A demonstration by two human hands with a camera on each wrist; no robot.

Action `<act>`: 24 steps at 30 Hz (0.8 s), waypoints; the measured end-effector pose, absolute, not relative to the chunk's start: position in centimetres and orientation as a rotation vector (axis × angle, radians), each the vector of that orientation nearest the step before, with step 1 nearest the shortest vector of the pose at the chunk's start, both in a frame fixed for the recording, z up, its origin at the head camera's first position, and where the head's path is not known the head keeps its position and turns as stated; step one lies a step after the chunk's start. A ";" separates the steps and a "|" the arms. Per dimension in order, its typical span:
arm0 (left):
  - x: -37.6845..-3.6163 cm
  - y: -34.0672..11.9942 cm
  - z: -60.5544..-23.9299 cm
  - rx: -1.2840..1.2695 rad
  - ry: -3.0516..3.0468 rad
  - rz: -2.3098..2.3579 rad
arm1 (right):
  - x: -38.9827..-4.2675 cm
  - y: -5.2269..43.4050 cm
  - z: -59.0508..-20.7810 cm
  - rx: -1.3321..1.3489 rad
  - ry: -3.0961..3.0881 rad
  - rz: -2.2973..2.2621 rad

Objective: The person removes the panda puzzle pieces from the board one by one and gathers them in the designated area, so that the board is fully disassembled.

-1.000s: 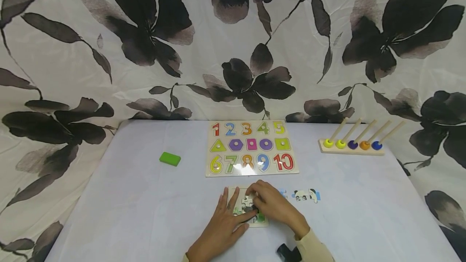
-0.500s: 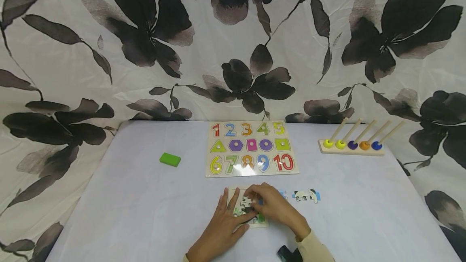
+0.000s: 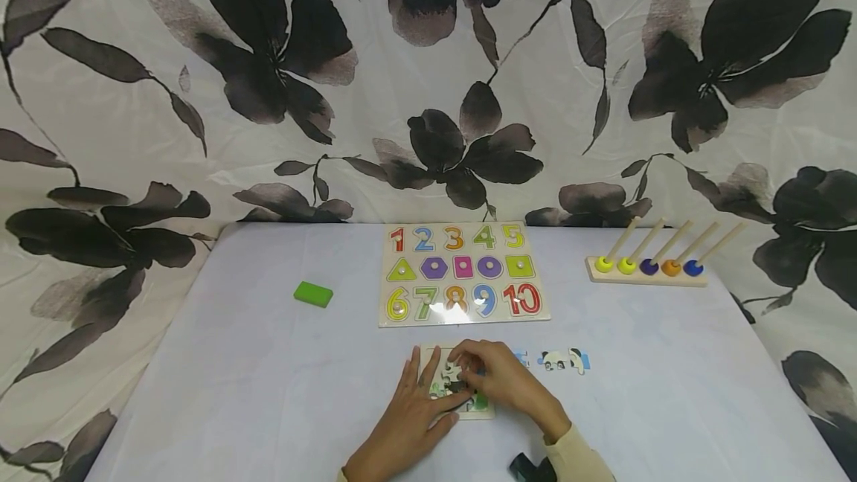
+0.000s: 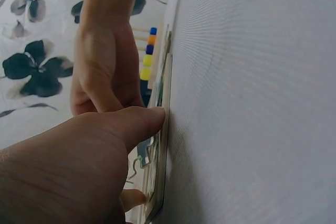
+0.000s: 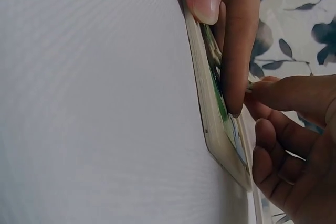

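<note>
A small jigsaw tray (image 3: 484, 412) lies on the white table near the front edge, partly filled with pieces. My left hand (image 3: 418, 400) rests flat on its left side, fingers straight; its thumb (image 4: 143, 121) touches the tray's edge (image 4: 160, 174). My right hand (image 3: 494, 378) hovers over the tray's upper right and pinches a white-and-dark puzzle piece (image 3: 453, 372) at its fingertips (image 5: 262, 88). In the right wrist view the tray (image 5: 212, 129) shows edge-on with the left hand's fingers (image 5: 236, 51) pressed on it.
Two loose panda puzzle pieces (image 3: 562, 360) lie right of the tray. Behind it are a number-and-shape board (image 3: 462, 272), a green block (image 3: 312, 292) to the left and a peg rack with coloured rings (image 3: 646, 268) to the right. A flowered cloth hangs behind.
My right hand has shifted slightly toward me over the tray, still holding the piece. The left hand has stayed put.
</note>
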State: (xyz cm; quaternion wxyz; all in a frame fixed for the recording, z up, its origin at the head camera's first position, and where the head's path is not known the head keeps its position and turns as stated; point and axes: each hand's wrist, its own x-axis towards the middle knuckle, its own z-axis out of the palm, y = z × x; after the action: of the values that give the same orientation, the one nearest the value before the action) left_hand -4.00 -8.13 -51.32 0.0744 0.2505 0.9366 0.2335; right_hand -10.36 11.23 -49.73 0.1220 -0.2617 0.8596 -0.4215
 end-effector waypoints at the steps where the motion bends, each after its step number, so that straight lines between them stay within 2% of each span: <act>1: -4.0 -8.1 -51.3 0.750 2.809 0.697 | -10.3 11.3 -49.7 -0.753 2.510 -1.241; 10: -4.0 -7.8 -51.3 0.724 2.794 0.696 | -10.2 13.1 -49.2 -0.637 2.546 -1.328; 24: -4.1 -7.7 -51.5 0.642 2.772 0.748 | -9.1 21.0 -48.5 -0.336 2.641 -1.429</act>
State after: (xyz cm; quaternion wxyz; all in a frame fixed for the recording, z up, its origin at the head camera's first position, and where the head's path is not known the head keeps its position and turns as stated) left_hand -4.11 -7.67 -51.46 0.0995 0.2170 0.9375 0.2531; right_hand -9.08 20.96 -48.45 0.0600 -0.1110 0.8724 -0.4722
